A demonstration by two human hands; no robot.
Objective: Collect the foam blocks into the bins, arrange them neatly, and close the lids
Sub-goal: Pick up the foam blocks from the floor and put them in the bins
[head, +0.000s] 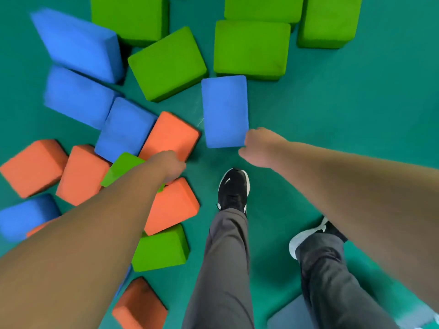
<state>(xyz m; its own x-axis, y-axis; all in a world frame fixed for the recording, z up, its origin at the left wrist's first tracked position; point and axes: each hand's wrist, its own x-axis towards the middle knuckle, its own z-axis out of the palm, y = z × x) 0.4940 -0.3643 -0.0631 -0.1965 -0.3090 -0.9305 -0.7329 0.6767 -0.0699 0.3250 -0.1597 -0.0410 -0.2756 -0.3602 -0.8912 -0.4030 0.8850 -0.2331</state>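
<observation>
Foam blocks in blue, green and orange lie scattered on the teal floor (332, 115). My right hand (257, 146) grips the near right corner of a lone blue block (224, 110) straight ahead. My left hand (169, 165) is curled over the near edge of a tilted orange block (169, 134), its fingers hidden underneath. That block leans on another blue block (126, 129). Below my left hand sit a second orange block (173, 205) and a small green block (121, 166). No bin or lid is in view.
Large green blocks (251, 48) stand at the top. Blue blocks (78, 43) and orange blocks (33, 167) crowd the left. My feet in black shoes (234, 188) stand on bare floor in the middle. A grey-blue flat shape (292, 314) lies at the bottom right.
</observation>
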